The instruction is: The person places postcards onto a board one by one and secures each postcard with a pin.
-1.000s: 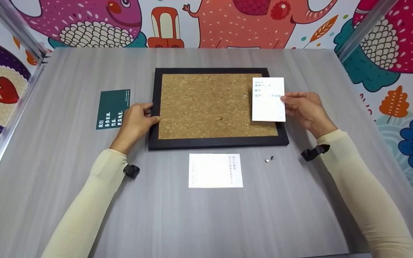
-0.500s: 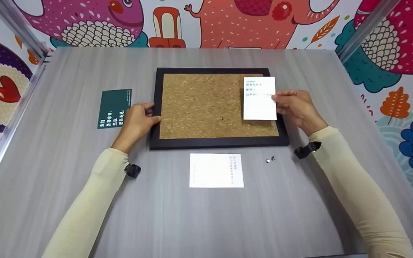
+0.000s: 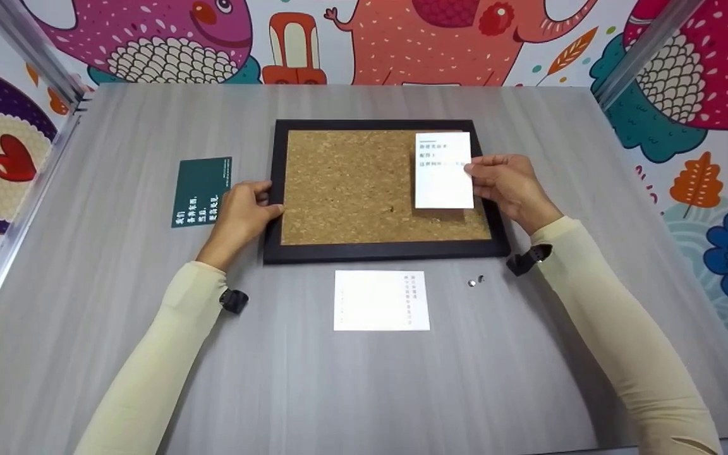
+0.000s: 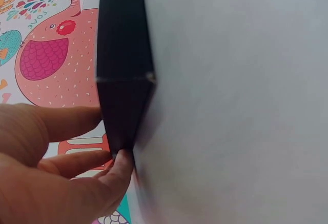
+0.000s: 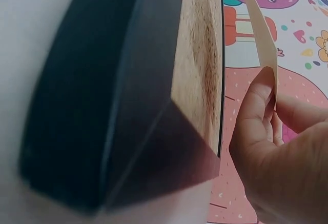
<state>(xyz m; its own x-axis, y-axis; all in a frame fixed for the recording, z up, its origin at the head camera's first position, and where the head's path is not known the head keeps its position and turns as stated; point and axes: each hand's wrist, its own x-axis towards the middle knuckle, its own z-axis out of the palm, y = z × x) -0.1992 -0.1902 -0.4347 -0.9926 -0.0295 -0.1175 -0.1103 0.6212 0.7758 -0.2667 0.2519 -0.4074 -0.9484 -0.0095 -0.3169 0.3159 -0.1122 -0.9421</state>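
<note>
A cork board (image 3: 345, 189) in a black frame lies on the table. My left hand (image 3: 244, 212) holds the frame's left edge, its thumb on the frame; in the left wrist view the fingers (image 4: 115, 178) touch the black side (image 4: 120, 116). My right hand (image 3: 512, 186) pinches the right edge of a white printed card (image 3: 443, 183) between thumb and fingers. The card is upright in the head view, over the right part of the cork, and its shadow falls below it. The right wrist view shows the card (image 5: 264, 39) edge-on, apart from the cork.
A dark green card (image 3: 196, 183) with white writing lies left of the frame, partly behind my left hand. Another white card (image 3: 382, 301) lies in front of the frame. Two small shiny pieces (image 3: 472, 283) lie to its right. Printed panels (image 3: 427, 38) border the table.
My right hand has moved the white card leftward and slightly upward in the head view, farther over the cork. The left hand stays on the frame's left edge.
</note>
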